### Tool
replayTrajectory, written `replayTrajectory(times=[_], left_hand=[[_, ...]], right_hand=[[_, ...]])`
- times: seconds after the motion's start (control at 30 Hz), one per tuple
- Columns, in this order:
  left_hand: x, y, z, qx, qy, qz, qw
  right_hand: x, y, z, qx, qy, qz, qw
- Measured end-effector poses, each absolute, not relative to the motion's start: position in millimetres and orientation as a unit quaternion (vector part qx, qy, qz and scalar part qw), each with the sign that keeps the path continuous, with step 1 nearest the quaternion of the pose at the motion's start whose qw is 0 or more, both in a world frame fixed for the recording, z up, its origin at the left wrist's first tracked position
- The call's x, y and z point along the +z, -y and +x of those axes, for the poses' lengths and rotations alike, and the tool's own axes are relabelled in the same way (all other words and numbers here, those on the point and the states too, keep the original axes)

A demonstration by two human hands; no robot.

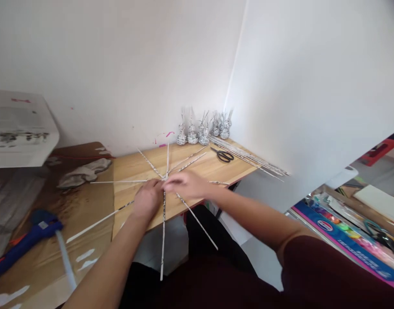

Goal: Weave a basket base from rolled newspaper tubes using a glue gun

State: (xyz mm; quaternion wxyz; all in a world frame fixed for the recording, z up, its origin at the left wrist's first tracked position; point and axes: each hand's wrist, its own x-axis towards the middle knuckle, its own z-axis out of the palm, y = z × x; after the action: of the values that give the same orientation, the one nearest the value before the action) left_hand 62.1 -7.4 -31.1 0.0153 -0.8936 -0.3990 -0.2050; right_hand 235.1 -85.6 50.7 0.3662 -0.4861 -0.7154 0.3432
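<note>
Several thin rolled paper sticks [164, 231], white with dark print, radiate like spokes from a crossing point at the table's near edge. My left hand [148, 197] rests at the left of that crossing, its fingers pressed down on the sticks. From the right, my right hand [188, 185] reaches over the same spot, smeared by motion, with thumb and fingertips brought together. What lies between those fingertips is hidden. Two of the spokes hang past the table edge toward my lap.
Several small gourd-shaped woven paper figures [192, 135] stand by the wall. Black-handled scissors [224, 156] lie beside a bundle of paper sticks [248, 154]. At left are a blue glue gun [32, 238] and a glove [83, 172]; at right, a box of supplies [345, 236].
</note>
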Motion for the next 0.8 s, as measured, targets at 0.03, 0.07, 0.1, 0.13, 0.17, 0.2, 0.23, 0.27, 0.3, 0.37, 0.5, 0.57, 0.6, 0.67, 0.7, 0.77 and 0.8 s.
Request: replayTrajectory(times=[0.03,0.07,0.1,0.13,0.17,0.2,0.23,0.27,0.3,0.37,0.5,0.57,0.6,0.67,0.7,0.77,0.8], left_hand=[[-32,7,62,-0.204,0.394,-0.896,0.021],[-33,7,62,-0.2,0.391,-0.898,0.027],[-35,6,61,-0.193,0.389,-0.9,0.034],[-37,4,61,-0.19,0.389,-0.901,0.041],[-39,2,60,-0.188,0.388,-0.901,0.046],[-41,0,59,-0.187,0.385,-0.902,0.049],[-43,-1,58,-0.188,0.381,-0.904,0.052],[-45,-3,56,-0.19,0.376,-0.905,0.054],[-48,-5,55,-0.194,0.368,-0.908,0.055],[-52,-8,53,-0.205,0.357,-0.91,0.054],[-59,-13,50,-0.237,0.347,-0.906,0.05],[-62,-15,50,-0.251,0.352,-0.9,0.046],[-64,-15,50,-0.257,0.354,-0.898,0.044],[-65,-16,50,-0.267,0.354,-0.895,0.041],[-65,-17,50,-0.269,0.352,-0.896,0.04],[-65,-17,49,-0.274,0.351,-0.895,0.039],[-64,-17,49,-0.273,0.35,-0.895,0.038]], right_hand=[[47,81,276,0.266,0.695,-0.557,0.369],[43,76,316,0.196,0.665,-0.63,0.349],[41,73,354,0.133,0.625,-0.702,0.313],[39,71,389,0.086,0.577,-0.766,0.27],[39,71,420,0.057,0.519,-0.822,0.229],[39,72,446,0.045,0.463,-0.863,0.197],[40,74,468,0.039,0.435,-0.88,0.184],[42,77,487,0.035,0.413,-0.893,0.175],[44,81,501,0.033,0.393,-0.904,0.168],[48,89,524,0.044,0.362,-0.918,0.154],[57,104,549,0.104,0.337,-0.928,0.117],[58,109,554,0.116,0.337,-0.931,0.081],[57,111,554,0.108,0.338,-0.933,0.062],[54,114,553,0.077,0.339,-0.937,0.036],[52,115,551,0.065,0.339,-0.938,0.032],[48,116,548,0.063,0.341,-0.937,0.033],[47,116,546,0.07,0.344,-0.936,0.034]])
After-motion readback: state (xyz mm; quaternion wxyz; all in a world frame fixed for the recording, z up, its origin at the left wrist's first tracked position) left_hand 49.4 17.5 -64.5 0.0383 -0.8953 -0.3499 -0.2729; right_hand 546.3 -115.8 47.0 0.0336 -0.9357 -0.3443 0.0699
